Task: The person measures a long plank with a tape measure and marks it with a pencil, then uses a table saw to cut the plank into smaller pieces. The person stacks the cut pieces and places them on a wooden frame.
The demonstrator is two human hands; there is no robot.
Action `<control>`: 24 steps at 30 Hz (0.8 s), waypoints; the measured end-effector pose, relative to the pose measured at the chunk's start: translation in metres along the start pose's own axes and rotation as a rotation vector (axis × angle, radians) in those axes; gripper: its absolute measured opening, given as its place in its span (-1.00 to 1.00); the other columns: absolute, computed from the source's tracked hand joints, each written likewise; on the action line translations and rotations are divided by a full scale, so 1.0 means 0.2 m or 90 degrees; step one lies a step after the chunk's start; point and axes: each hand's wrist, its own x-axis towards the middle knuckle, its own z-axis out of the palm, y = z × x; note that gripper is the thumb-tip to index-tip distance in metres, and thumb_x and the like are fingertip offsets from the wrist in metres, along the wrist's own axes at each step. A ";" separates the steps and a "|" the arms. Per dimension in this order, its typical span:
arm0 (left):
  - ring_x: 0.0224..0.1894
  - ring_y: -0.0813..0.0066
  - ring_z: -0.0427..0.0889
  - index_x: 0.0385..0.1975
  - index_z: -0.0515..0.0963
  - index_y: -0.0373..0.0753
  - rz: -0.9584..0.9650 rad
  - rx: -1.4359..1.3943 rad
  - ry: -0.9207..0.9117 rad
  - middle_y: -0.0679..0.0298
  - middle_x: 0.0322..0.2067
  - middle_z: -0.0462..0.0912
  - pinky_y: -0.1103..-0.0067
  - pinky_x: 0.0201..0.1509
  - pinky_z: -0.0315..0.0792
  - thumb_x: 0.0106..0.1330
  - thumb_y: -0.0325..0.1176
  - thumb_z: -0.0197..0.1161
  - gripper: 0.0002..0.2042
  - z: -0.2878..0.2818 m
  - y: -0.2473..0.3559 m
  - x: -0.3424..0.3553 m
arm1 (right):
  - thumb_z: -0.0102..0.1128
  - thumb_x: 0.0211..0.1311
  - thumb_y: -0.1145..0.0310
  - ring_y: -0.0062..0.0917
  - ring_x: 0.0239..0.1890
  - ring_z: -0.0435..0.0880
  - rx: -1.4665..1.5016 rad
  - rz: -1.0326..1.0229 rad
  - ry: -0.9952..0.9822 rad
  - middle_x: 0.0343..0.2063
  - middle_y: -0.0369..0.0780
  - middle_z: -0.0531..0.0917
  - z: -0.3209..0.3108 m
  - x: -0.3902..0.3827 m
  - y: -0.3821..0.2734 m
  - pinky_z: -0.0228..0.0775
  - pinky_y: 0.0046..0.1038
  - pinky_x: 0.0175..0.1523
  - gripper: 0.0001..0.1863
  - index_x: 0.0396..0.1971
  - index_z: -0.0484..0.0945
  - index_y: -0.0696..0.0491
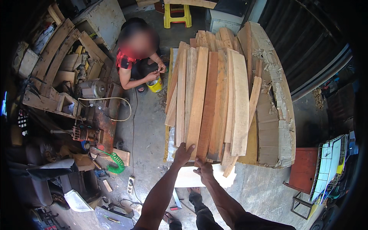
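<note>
A pile of long wooden planks [218,76] lies lengthwise in front of me, their near ends toward my body. At the near end of a pale plank [199,92], my left hand [183,155] is closed on the edge, thumb on top and the other fingers mostly hidden. Just to its right, my right hand [205,170] is closed around the near end of a darker reddish-brown plank [209,103]. That plank lies among paler ones, and my hands are close together.
Torn cardboard [268,142] lies along the pile's right side. Across to the left, another person [128,69] crouches over a yellow bucket [155,85]. An air compressor [111,126], a green coiled hose [116,163] and a power strip [130,185] occupy the left floor. A handsaw [176,200] lies near my feet.
</note>
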 end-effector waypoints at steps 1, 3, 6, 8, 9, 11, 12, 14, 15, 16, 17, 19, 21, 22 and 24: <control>0.14 -0.13 0.61 0.21 0.36 -0.47 0.026 -0.090 -0.007 -0.18 0.07 0.60 0.25 0.20 0.51 0.38 0.29 0.20 -0.19 -0.07 0.04 -0.07 | 0.57 0.14 0.02 -0.69 -0.62 0.45 0.040 -0.021 -0.049 -0.45 -0.40 0.57 0.01 -0.09 -0.03 0.67 -0.17 -0.10 -0.49 -0.12 0.55 0.04; 0.07 -0.01 0.66 0.21 0.39 -0.42 0.084 -0.272 -0.024 -0.07 0.05 0.63 0.28 0.16 0.54 0.42 0.33 0.13 -0.20 -0.17 0.12 -0.25 | 0.52 0.19 -0.01 -0.70 -0.61 0.46 0.083 -0.009 -0.121 -0.47 -0.38 0.59 -0.01 -0.32 -0.14 0.63 -0.24 -0.17 -0.52 -0.13 0.55 0.02; -0.09 0.14 0.71 0.23 0.43 -0.29 -0.021 -0.673 -0.126 0.09 -0.13 0.68 0.28 0.01 0.59 0.43 0.37 0.03 -0.24 -0.21 0.09 -0.44 | 0.44 0.27 -0.04 -0.71 -0.61 0.47 0.202 -0.002 -0.177 -0.46 -0.35 0.63 -0.09 -0.55 -0.26 0.50 -0.43 -0.30 -0.55 -0.13 0.57 0.03; -0.15 0.32 0.69 0.23 0.42 -0.22 0.011 -0.809 -0.361 0.15 -0.16 0.65 0.37 -0.09 0.59 0.45 0.34 -0.03 -0.29 -0.22 -0.06 -0.53 | 0.26 0.38 -0.15 -0.70 -0.64 0.42 0.271 0.008 -0.230 -0.43 -0.31 0.69 -0.17 -0.61 -0.28 0.40 -0.47 -0.26 -0.47 0.03 0.56 0.01; -0.19 0.36 0.68 0.24 0.40 -0.23 -0.021 -0.790 -0.324 0.16 -0.19 0.64 0.40 -0.15 0.58 0.43 0.35 -0.04 -0.27 -0.19 -0.03 -0.62 | 0.21 0.42 -0.16 -0.70 -0.62 0.42 0.345 0.021 -0.306 -0.41 -0.31 0.69 -0.22 -0.62 -0.29 0.39 -0.47 -0.26 -0.45 0.10 0.54 0.01; -0.14 0.29 0.70 0.24 0.40 -0.24 -0.052 -0.766 -0.251 0.15 -0.17 0.65 0.33 -0.09 0.62 0.45 0.34 -0.06 -0.29 -0.12 0.01 -0.70 | 0.14 0.46 -0.16 -0.70 -0.58 0.42 0.403 0.036 -0.375 -0.39 -0.31 0.69 -0.22 -0.65 -0.31 0.39 -0.47 -0.25 -0.41 0.21 0.49 0.00; -0.12 0.27 0.71 0.25 0.39 -0.25 -0.060 -0.763 -0.242 0.13 -0.14 0.65 0.31 -0.06 0.63 0.46 0.32 -0.07 -0.29 -0.08 0.00 -0.72 | 0.12 0.47 -0.16 -0.70 -0.57 0.42 0.386 0.039 -0.367 -0.38 -0.31 0.69 -0.19 -0.69 -0.34 0.38 -0.47 -0.24 -0.40 0.26 0.46 -0.01; -0.03 0.33 0.69 0.30 0.35 -0.28 -0.055 -0.806 -0.292 0.13 -0.03 0.63 0.33 0.01 0.64 0.45 0.31 0.01 -0.26 -0.05 -0.03 -0.73 | 0.09 0.49 -0.16 -0.70 -0.54 0.42 0.362 0.039 -0.354 -0.35 -0.30 0.69 -0.15 -0.72 -0.37 0.38 -0.47 -0.21 -0.38 0.33 0.43 -0.03; 0.01 0.37 0.69 0.32 0.32 -0.30 -0.052 -0.827 -0.317 0.13 0.03 0.61 0.34 0.04 0.64 0.44 0.30 0.05 -0.24 -0.05 -0.02 -0.72 | 0.09 0.49 -0.15 -0.69 -0.53 0.42 0.356 0.036 -0.349 -0.34 -0.29 0.69 -0.14 -0.73 -0.37 0.38 -0.47 -0.19 -0.37 0.34 0.41 -0.04; 0.00 0.34 0.69 0.33 0.31 -0.32 -0.037 -0.832 -0.338 0.11 0.02 0.62 0.33 0.04 0.65 0.43 0.30 0.07 -0.23 -0.04 -0.01 -0.71 | 0.09 0.49 -0.15 -0.69 -0.52 0.42 0.350 0.033 -0.344 -0.33 -0.28 0.69 -0.14 -0.73 -0.37 0.38 -0.47 -0.17 -0.36 0.36 0.40 -0.05; -0.01 0.31 0.70 0.33 0.30 -0.33 -0.024 -0.838 -0.355 0.10 0.00 0.62 0.31 0.03 0.65 0.43 0.30 0.09 -0.22 -0.04 0.01 -0.70 | 0.08 0.50 -0.15 -0.71 -0.52 0.42 0.373 0.028 -0.376 -0.31 -0.28 0.68 -0.16 -0.73 -0.35 0.38 -0.45 -0.13 -0.35 0.40 0.36 -0.06; -0.05 0.23 0.72 0.32 0.29 -0.36 -0.009 -0.839 -0.352 0.05 -0.03 0.62 0.28 -0.01 0.67 0.42 0.27 0.13 -0.22 -0.06 0.06 -0.71 | 0.08 0.50 -0.14 -0.74 -0.52 0.43 0.428 -0.011 -0.456 -0.29 -0.28 0.67 -0.19 -0.75 -0.39 0.38 -0.47 -0.15 -0.32 0.44 0.31 -0.05; -0.11 0.12 0.74 0.30 0.28 -0.40 -0.008 -0.828 -0.318 -0.01 -0.08 0.61 0.25 -0.08 0.71 0.42 0.24 0.16 -0.23 -0.10 0.17 -0.76 | 0.05 0.54 -0.09 -0.77 -0.56 0.44 0.512 -0.027 -0.561 -0.25 -0.22 0.68 -0.22 -0.82 -0.46 0.41 -0.48 -0.14 -0.30 0.49 0.21 -0.04; -0.12 0.11 0.74 0.30 0.27 -0.39 -0.017 -0.798 -0.295 -0.03 -0.08 0.61 0.25 -0.09 0.71 0.42 0.21 0.20 -0.24 -0.12 0.16 -0.78 | 0.08 0.52 -0.09 -0.79 -0.56 0.45 0.544 -0.009 -0.591 -0.26 -0.20 0.68 -0.21 -0.86 -0.49 0.40 -0.53 -0.17 -0.27 0.50 0.19 -0.02; -0.14 0.08 0.74 0.31 0.24 -0.39 -0.035 -0.736 -0.264 -0.06 -0.10 0.61 0.24 -0.12 0.73 0.41 0.15 0.27 -0.24 -0.13 0.16 -0.78 | 0.17 0.47 -0.07 -0.80 -0.58 0.45 0.477 -0.016 -0.550 -0.28 -0.19 0.68 -0.24 -0.91 -0.51 0.40 -0.55 -0.25 -0.23 0.50 0.17 -0.01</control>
